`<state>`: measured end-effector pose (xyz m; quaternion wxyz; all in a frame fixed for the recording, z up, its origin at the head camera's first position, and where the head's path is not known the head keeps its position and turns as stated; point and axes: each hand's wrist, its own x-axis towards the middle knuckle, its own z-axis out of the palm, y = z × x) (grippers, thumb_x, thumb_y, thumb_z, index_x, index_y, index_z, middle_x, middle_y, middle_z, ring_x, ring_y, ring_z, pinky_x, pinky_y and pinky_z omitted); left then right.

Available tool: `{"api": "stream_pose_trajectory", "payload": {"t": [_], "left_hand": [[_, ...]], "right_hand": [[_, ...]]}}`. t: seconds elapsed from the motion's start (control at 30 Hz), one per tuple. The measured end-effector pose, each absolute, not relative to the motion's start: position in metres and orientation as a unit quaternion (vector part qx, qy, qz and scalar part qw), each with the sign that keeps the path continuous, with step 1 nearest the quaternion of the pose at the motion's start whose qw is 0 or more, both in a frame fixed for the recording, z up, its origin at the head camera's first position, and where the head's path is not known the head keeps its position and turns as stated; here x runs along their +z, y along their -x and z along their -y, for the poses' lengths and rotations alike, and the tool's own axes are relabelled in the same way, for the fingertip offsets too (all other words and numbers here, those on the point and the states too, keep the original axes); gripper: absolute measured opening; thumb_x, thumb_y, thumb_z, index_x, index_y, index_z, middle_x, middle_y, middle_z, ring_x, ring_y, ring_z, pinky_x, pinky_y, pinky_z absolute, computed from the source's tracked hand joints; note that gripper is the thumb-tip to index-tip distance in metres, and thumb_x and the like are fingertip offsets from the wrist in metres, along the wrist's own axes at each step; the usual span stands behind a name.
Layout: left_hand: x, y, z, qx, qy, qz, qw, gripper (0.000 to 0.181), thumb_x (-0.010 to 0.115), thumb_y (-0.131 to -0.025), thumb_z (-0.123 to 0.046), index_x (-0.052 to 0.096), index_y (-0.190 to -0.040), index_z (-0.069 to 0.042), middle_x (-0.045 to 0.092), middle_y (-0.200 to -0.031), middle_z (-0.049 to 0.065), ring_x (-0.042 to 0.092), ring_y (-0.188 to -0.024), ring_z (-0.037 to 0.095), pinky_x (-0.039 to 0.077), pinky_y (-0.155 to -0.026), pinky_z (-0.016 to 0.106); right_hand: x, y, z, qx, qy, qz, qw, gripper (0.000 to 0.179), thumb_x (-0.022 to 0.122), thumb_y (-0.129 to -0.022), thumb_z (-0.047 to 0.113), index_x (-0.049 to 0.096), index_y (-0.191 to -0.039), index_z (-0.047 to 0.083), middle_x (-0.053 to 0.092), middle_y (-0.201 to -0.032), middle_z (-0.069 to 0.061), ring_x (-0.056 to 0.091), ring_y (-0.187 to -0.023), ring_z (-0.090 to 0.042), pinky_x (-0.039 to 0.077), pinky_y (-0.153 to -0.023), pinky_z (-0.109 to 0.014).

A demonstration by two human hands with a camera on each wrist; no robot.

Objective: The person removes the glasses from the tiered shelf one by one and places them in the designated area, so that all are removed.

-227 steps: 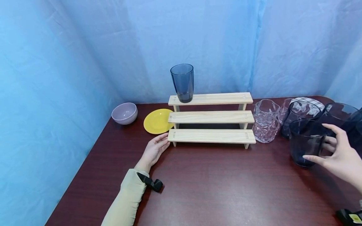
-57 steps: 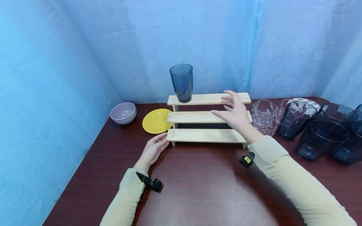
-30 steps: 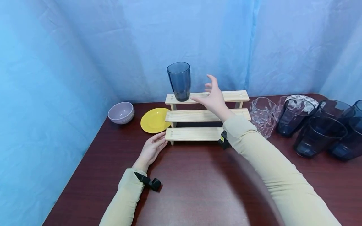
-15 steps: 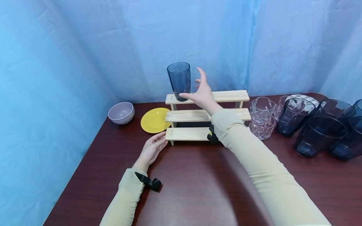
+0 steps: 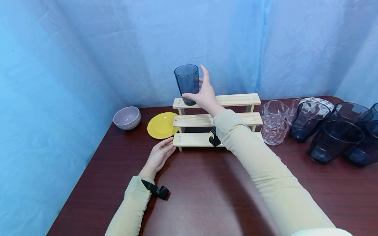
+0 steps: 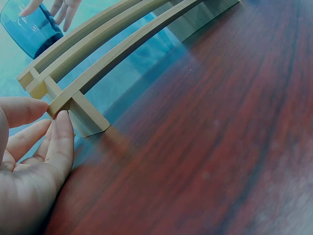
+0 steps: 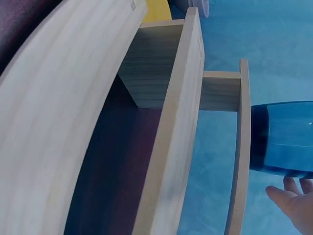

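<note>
A blue tinted drinking glass [image 5: 187, 80] stands upright at the left end of the top step of a three-tier wooden stand [image 5: 189, 140]. Beside that glass is my right hand [image 5: 205, 95], thumb and fingers spread around its near right side. In the right wrist view a small gap shows between the thumb and the glass [image 7: 291, 139], and the other fingers [image 7: 307, 185] are close to its wall; whether they touch it I cannot tell. With thumb and fingertips, my left hand [image 5: 159, 156] pinches the left end of the stand's lowest step [image 6: 66, 98].
Left of the stand are a yellow plate [image 5: 161, 126] and a lilac bowl [image 5: 127, 118]. Clear patterned glasses [image 5: 274, 126] stand to its right, then several dark blue glasses [image 5: 335, 141] and a checked white item [image 5: 317, 102]. A blue curtain [image 5: 141, 49] hangs behind the table [image 5: 189, 193].
My right hand has left the dark glasses at the right and travelled leftward to the glass on the top step. That glass stays put. My left hand keeps its hold on the stand.
</note>
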<state>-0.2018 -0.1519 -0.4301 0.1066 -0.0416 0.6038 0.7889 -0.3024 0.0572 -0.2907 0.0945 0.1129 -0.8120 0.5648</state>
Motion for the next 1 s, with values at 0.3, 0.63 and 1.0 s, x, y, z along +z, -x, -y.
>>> {"api": "stream_pose_trajectory", "payload": {"t": [0.3,0.63,1.0], "left_hand": [[-0.4299,0.2021,0.1516,0.785,0.043,-0.608,0.105,0.045,0.045,-0.096,0.004,0.038,-0.140,0.006,0.054,-0.115,0.006,0.060,-0.092,0.003,0.052,-0.082,0.017],[-0.4319,0.2011,0.1536,0.788,0.045,-0.606,0.101,0.044,0.043,-0.096,0.006,0.038,-0.140,0.007,0.056,-0.113,0.004,0.060,-0.093,0.004,0.052,-0.083,0.018],[-0.4323,0.2007,0.1548,0.786,0.035,-0.610,0.100,0.045,0.044,-0.095,0.006,0.038,-0.140,0.007,0.057,-0.112,0.002,0.059,-0.094,0.003,0.051,-0.084,0.018]], "right_hand": [[-0.2876,0.3049,-0.0553,0.568,-0.110,0.810,0.096,0.102,0.075,-0.081,0.021,0.001,-0.150,0.035,0.039,-0.143,-0.011,0.045,-0.128,-0.028,0.043,-0.101,-0.045],[-0.2893,0.3038,-0.0506,0.572,-0.111,0.807,0.095,0.101,0.076,-0.080,0.020,0.005,-0.150,0.035,0.041,-0.141,-0.014,0.043,-0.129,-0.030,0.041,-0.102,-0.049],[-0.2913,0.3049,-0.0505,0.550,-0.110,0.821,0.107,0.101,0.077,-0.079,0.022,0.006,-0.150,0.035,0.043,-0.139,-0.015,0.045,-0.126,-0.027,0.043,-0.100,-0.047]]}}
